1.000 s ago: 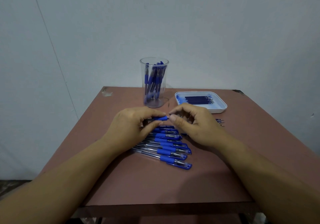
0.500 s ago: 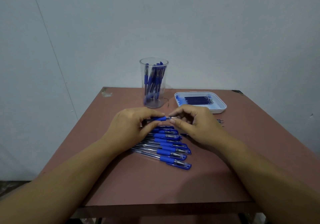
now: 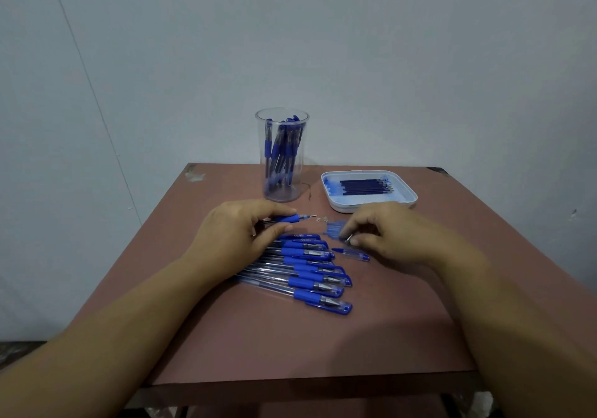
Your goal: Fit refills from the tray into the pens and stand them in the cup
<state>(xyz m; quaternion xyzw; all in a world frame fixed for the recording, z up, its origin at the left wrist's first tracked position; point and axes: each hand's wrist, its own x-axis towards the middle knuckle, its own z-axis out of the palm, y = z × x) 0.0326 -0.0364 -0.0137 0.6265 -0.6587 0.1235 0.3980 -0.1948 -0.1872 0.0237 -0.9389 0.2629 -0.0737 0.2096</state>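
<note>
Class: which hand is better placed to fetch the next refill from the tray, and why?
Right, probably. The right hand lies just before the tray, where the refills lie; the left hand grips a pen and sits nearer the cup. The right pinches a small part, which it should set down first.

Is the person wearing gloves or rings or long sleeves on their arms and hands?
No. The left hand and right hand are bare: no gloves, rings or watch show. The left forearm and right forearm are bare too, with no sleeves in view.
</note>
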